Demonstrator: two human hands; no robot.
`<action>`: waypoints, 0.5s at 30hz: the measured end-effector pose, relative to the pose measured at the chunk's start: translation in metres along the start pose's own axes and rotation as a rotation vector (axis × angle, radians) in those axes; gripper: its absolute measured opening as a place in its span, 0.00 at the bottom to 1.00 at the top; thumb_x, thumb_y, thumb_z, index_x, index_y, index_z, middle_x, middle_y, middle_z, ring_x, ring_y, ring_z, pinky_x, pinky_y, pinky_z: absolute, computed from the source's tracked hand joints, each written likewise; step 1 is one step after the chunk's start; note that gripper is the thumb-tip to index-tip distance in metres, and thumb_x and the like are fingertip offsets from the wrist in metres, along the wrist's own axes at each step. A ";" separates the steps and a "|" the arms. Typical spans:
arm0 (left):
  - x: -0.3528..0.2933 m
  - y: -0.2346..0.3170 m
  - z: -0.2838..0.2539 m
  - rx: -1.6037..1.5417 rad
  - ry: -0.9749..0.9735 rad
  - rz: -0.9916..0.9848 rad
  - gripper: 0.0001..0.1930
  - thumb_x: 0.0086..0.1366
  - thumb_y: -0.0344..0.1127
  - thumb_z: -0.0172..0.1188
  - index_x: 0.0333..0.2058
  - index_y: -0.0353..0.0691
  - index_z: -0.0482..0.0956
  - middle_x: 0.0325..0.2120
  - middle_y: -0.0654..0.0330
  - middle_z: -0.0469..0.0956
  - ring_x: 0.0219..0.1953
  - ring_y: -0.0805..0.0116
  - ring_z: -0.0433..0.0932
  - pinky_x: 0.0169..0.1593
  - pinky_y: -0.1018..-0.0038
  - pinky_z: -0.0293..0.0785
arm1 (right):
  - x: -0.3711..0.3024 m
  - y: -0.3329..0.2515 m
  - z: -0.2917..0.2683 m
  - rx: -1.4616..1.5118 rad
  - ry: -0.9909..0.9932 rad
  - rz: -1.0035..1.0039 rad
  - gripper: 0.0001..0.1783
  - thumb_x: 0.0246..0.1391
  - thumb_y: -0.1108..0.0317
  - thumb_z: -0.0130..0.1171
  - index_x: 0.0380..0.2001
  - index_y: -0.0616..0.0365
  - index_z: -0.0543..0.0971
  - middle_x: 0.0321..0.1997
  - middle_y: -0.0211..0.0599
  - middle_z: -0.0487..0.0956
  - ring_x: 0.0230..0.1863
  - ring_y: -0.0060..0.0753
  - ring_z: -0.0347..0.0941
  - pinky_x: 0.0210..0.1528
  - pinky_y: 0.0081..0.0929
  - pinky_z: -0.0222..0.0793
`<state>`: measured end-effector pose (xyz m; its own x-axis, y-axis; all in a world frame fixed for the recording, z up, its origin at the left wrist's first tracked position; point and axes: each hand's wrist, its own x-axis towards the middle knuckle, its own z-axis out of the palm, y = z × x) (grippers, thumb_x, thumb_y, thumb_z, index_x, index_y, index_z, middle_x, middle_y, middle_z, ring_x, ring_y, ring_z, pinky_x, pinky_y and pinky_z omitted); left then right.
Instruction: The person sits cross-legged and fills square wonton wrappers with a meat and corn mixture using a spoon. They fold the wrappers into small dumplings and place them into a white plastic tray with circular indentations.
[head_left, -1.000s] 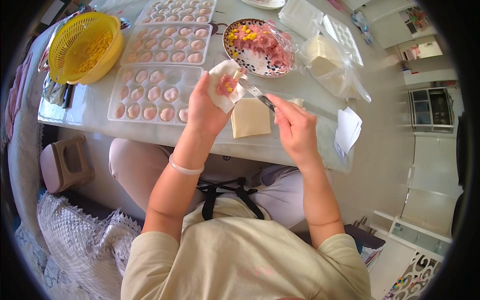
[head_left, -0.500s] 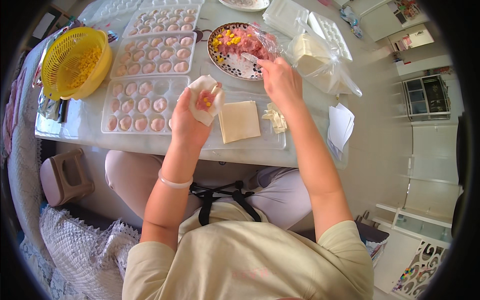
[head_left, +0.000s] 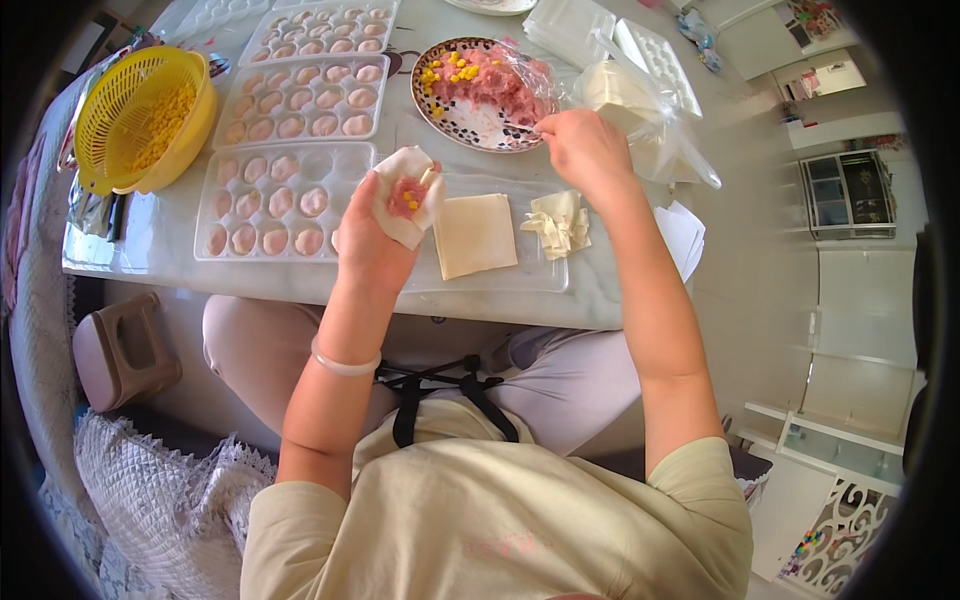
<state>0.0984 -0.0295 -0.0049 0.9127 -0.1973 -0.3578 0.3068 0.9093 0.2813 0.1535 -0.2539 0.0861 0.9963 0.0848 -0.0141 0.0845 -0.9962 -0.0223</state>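
My left hand (head_left: 372,240) holds a pale dough wrapper (head_left: 402,228) spread open on the fingers, with a dab of pink minced meat and yellow corn (head_left: 407,197) at its middle. Closed round the handle of a small pale utensil (head_left: 517,127), my right hand (head_left: 592,152) is at the right rim of a patterned plate (head_left: 470,138). Whether the utensil is a spoon or a spreader I cannot tell. Pink minced meat (head_left: 500,88) heaps on that plate, corn kernels on its left side. Between my forearms lie a stack of square wrappers (head_left: 475,237) and crumpled wrapper scraps (head_left: 560,226).
Compartmented plastic trays (head_left: 300,255) with filled dumplings stand left of my left hand. Beyond them is a yellow strainer basket (head_left: 197,140) holding corn. A clear bag of wrappers (head_left: 665,150) and stacked white trays (head_left: 570,30) lie at the far right. White papers (head_left: 682,240) rest by my right forearm.
My right hand has moved right with the utensil, from over the plate to its right rim. My left hand still holds the filled wrapper, nearly in place.
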 end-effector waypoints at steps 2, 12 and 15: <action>0.000 0.000 0.002 -0.003 0.019 0.000 0.24 0.72 0.41 0.35 0.57 0.29 0.64 0.54 0.45 0.68 0.57 0.53 0.68 0.63 0.60 0.64 | -0.003 0.000 0.001 -0.007 -0.017 0.001 0.10 0.54 0.67 0.57 0.38 0.52 0.84 0.35 0.45 0.82 0.39 0.49 0.77 0.43 0.41 0.72; -0.005 -0.002 0.014 0.015 -0.027 0.006 0.24 0.72 0.41 0.35 0.58 0.27 0.62 0.55 0.43 0.68 0.58 0.52 0.67 0.64 0.60 0.62 | 0.002 0.022 -0.004 0.322 -0.113 -0.006 0.11 0.54 0.68 0.55 0.38 0.51 0.84 0.34 0.45 0.82 0.38 0.45 0.78 0.42 0.37 0.73; -0.004 -0.001 0.014 0.016 -0.023 0.003 0.24 0.72 0.41 0.36 0.58 0.27 0.62 0.54 0.44 0.68 0.59 0.52 0.67 0.64 0.60 0.62 | 0.004 0.029 -0.013 0.392 -0.119 -0.036 0.11 0.54 0.69 0.55 0.39 0.55 0.83 0.29 0.45 0.81 0.33 0.42 0.78 0.38 0.34 0.72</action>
<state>0.0977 -0.0349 0.0085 0.9197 -0.2026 -0.3364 0.3077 0.9041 0.2966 0.1600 -0.2832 0.0984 0.9820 0.1446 -0.1216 0.0841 -0.9110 -0.4038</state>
